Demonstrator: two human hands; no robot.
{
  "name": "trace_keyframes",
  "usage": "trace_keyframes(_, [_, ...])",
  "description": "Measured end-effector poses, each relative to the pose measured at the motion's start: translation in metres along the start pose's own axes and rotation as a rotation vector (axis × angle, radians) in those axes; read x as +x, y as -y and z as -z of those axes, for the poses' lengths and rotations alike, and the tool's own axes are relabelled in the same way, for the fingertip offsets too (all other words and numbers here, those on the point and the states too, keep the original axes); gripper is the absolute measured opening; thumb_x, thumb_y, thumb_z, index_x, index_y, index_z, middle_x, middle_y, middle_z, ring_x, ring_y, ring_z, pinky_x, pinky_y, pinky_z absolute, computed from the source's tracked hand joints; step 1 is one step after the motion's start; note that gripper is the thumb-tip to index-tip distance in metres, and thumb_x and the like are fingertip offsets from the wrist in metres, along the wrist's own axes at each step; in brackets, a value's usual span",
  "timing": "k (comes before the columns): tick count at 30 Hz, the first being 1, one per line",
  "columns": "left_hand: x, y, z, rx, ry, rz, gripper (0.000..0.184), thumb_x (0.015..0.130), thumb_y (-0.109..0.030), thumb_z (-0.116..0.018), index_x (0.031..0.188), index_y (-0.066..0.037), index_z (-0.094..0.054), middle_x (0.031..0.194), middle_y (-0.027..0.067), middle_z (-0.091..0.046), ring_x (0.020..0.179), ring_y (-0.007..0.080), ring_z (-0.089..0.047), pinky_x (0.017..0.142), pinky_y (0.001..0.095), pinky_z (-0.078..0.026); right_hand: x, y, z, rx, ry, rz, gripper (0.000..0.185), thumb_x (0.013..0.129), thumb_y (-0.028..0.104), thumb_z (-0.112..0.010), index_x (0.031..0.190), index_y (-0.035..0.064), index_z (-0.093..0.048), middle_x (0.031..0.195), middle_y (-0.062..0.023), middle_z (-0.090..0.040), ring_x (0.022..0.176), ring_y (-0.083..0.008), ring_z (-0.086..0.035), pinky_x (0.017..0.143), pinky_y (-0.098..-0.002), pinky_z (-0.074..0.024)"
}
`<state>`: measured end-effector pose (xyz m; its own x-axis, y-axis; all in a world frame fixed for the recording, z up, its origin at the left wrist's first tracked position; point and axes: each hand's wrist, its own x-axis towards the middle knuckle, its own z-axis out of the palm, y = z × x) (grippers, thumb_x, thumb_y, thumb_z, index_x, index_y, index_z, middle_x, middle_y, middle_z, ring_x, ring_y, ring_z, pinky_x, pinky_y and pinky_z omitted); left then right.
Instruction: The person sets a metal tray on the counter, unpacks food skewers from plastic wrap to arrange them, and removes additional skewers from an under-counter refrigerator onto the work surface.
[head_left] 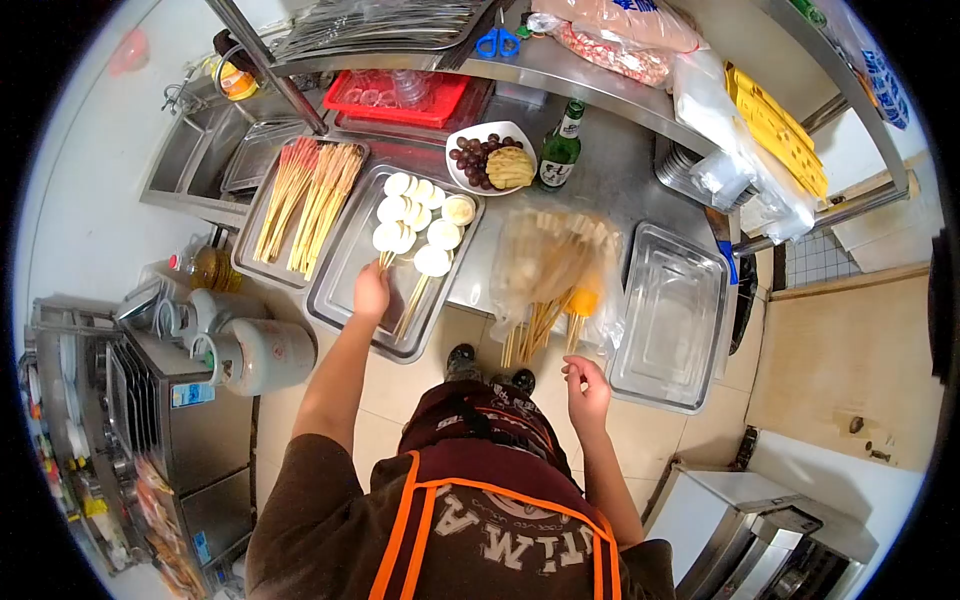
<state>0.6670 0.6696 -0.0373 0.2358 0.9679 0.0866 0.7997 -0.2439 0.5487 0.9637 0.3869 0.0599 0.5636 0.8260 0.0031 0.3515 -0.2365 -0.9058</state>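
Observation:
My left hand (371,291) is closed round the stick ends of skewers threaded with white round slices (394,237). These lie on a metal tray (345,262), beside more white-slice skewers (433,261) in the same tray. To the right, a clear plastic bag (520,250) holds several skewers, their bare sticks (535,335) jutting toward me. One bunch there carries an orange-yellow piece (583,301). My right hand (588,390) has its fingers curled just below those stick ends; whether it touches a stick is unclear.
Left of my tray, another tray (255,262) bears meat-tipped skewers (325,205). Behind stand a plate of grapes and yellow fruit (510,168) and a green bottle (560,150). An upright-rimmed tray (668,318) sits right. A shelf (570,80) hangs above; gas cylinders (265,355) stand lower left.

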Motion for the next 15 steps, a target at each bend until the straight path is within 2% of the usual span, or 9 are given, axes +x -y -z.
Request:
trace_keyframes(4, [-0.004,-0.006,0.005,-0.045,0.081,0.041,0.027,0.076,-0.006,-0.051,0.103,-0.005,-0.053,0.083,0.0208,-0.055,0.081,0.0398,-0.052,0.072,0.0452,-0.043,-0.002,-0.006,-0.003,0.016,0.004,-0.011,0.013,0.081,0.001,-0.052,0.092,-0.0001,-0.059,0.077,-0.0097,-0.059,0.067,-0.0153,-0.057,0.06,-0.0251,-0.0452])
trace_keyframes(6, [-0.012,-0.021,0.011,0.016,0.089,0.003,0.028,0.076,-0.009,-0.054,0.103,-0.007,-0.053,0.085,0.0198,-0.056,0.081,0.0391,-0.053,0.073,0.0448,-0.043,-0.005,-0.009,-0.005,0.015,0.012,-0.01,0.013,0.081,0.001,-0.052,0.091,-0.0001,-0.059,0.077,-0.0096,-0.059,0.067,-0.0153,-0.057,0.06,-0.0252,-0.0452])
trace_keyframes(8, [-0.014,-0.027,0.015,0.012,0.119,0.001,0.029,0.075,-0.01,-0.056,0.104,-0.008,-0.053,0.086,0.0193,-0.056,0.082,0.0384,-0.053,0.073,0.0445,-0.043,-0.006,-0.008,-0.005,0.016,0.057,-0.016,0.013,0.082,0.003,-0.052,0.092,0.0011,-0.06,0.078,-0.0071,-0.06,0.067,-0.0115,-0.056,0.059,-0.0228,-0.0441])
trace_keyframes(12, [-0.018,-0.035,0.02,0.062,0.184,0.003,0.03,0.074,-0.015,-0.059,0.103,-0.009,-0.053,0.087,0.0171,-0.055,0.085,0.0362,-0.053,0.074,0.0439,-0.043,-0.005,-0.009,-0.005,0.025,0.067,0.034,0.014,0.082,0.001,-0.051,0.094,0.0006,-0.059,0.079,-0.0077,-0.059,0.066,-0.0116,-0.055,0.058,-0.0231,-0.0441])
trace_keyframes(14, [-0.019,-0.043,0.029,0.138,0.17,-0.024,0.031,0.074,-0.017,-0.059,0.103,-0.009,-0.053,0.088,0.016,-0.055,0.086,0.0354,-0.052,0.074,0.0438,-0.043,-0.003,-0.006,-0.002,-0.025,-0.138,0.059,0.017,0.08,0.0,-0.053,0.096,0.0009,-0.055,0.078,-0.0057,-0.056,0.065,-0.0111,-0.051,0.058,-0.0231,-0.0417])
trace_keyframes(15, [-0.02,-0.046,0.031,0.214,0.153,-0.048,0.031,0.074,-0.019,-0.06,0.103,-0.01,-0.053,0.088,0.015,-0.055,0.087,0.0346,-0.052,0.074,0.0438,-0.044,-0.002,-0.004,0.001,-0.03,-0.142,0.054,0.017,0.08,0.0,-0.053,0.096,0.0009,-0.055,0.078,-0.0057,-0.056,0.065,-0.0111,-0.051,0.058,-0.0231,-0.0417])
